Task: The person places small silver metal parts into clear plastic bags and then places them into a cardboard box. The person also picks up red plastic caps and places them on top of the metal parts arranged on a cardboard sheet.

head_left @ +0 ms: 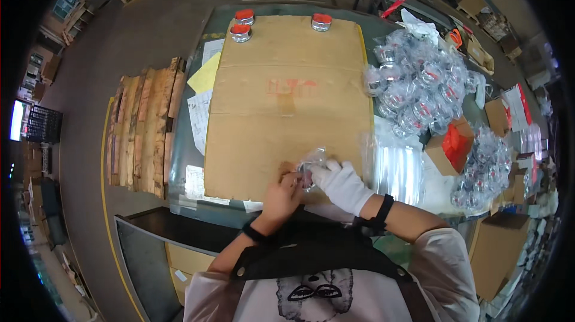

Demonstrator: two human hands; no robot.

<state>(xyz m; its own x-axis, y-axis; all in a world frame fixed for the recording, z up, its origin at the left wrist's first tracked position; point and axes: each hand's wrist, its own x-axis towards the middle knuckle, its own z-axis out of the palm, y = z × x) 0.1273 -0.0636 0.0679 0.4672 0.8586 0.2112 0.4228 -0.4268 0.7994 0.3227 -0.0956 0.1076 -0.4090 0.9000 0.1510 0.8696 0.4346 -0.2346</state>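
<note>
At the near edge of a flat cardboard sheet [257, 136], both hands close on a crinkled clear plastic bag [315, 157]. Something small and reddish shows dimly through the plastic; its shape is mostly hidden by fingers. My bare left hand [284, 197] pinches the bag from the left. My right hand [342, 186], in a white glove, grips it from the right. Along the sheet's far edge stand silver round parts with red tops: two at the left, one of them a silver part [241, 33], and another silver part [321, 22] farther right.
Right of the sheet lies a large heap of bagged silver parts [419, 82]. Nearer are a stack of clear plastic bags [396, 169], a small carton [442, 153] with red material, and a second bagged heap [484, 169]. Papers [199, 119] edge the sheet's left; a wooden pallet [144, 127] stands beyond.
</note>
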